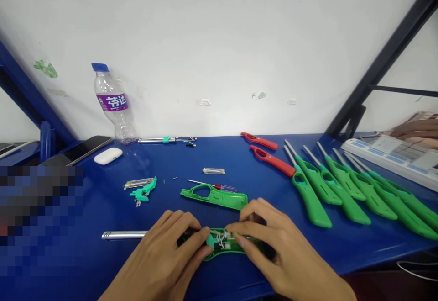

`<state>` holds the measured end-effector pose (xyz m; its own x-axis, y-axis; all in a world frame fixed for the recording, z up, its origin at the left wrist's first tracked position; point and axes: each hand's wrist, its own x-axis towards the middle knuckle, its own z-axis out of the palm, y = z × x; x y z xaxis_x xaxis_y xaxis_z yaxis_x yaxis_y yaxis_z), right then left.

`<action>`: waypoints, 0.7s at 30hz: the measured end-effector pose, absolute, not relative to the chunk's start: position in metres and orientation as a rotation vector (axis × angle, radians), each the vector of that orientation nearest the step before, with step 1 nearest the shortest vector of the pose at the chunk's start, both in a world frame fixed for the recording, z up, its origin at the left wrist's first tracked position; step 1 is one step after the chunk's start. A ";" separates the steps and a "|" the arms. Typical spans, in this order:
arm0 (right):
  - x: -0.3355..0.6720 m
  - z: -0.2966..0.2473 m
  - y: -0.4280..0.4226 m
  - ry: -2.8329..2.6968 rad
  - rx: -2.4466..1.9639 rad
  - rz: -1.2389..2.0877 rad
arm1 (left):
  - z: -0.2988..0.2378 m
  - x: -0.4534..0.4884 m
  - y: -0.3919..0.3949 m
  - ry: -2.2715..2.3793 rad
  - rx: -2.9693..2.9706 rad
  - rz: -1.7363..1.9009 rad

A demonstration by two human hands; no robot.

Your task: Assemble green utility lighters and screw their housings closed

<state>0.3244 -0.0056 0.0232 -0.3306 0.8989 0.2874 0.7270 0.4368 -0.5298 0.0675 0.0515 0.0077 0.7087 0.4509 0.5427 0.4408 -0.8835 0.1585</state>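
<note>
An opened green lighter half-shell lies in front of me, with white wires showing inside it. From its left end a silver metal tube sticks out along the table. My left hand bends over the shell, thumb and forefinger pinching a teal trigger. At the handle end, my right hand has its fingertips closed on the end of a clear fuel tank, mostly hidden under the fingers. The matching green shell half rests just beyond, inner side up.
A screwdriver, a loose clear tank and teal parts lie behind my hands. Several assembled green lighters and red shell pieces are at right. A bottle, white case and phone stand or lie left.
</note>
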 end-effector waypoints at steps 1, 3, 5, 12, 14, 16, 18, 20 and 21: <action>0.325 0.021 -0.005 -2.133 -1.370 0.377 | 0.008 0.067 0.052 0.757 2.886 0.920; 0.325 0.018 -0.004 -2.084 -1.392 0.285 | 0.007 0.067 0.052 0.767 2.887 0.885; 0.326 0.014 -0.002 -2.037 -1.410 0.206 | 0.005 0.065 0.053 0.776 2.891 0.841; 0.333 0.002 0.005 -1.908 -1.517 0.104 | 0.002 0.064 0.052 0.815 2.843 0.803; 0.335 -0.002 0.006 -1.856 -1.545 0.154 | 0.002 0.064 0.052 0.836 2.829 0.791; 0.336 -0.005 0.007 -1.800 -1.568 0.197 | 0.003 0.064 0.051 0.847 2.809 0.765; 0.337 -0.008 0.009 -1.767 -1.592 0.217 | 0.003 0.064 0.051 0.850 2.777 0.763; 0.338 -0.011 0.011 -1.751 -1.613 0.224 | 0.003 0.065 0.051 0.867 2.736 0.787; 0.339 -0.012 0.011 -1.743 -1.620 0.225 | 0.003 0.066 0.051 0.879 2.715 0.803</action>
<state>0.3392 0.0114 -0.0119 0.0642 0.9198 0.3871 0.7911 0.1895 -0.5815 0.0657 0.0510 0.0028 0.6800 0.5864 0.4402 0.4911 -0.8100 0.3204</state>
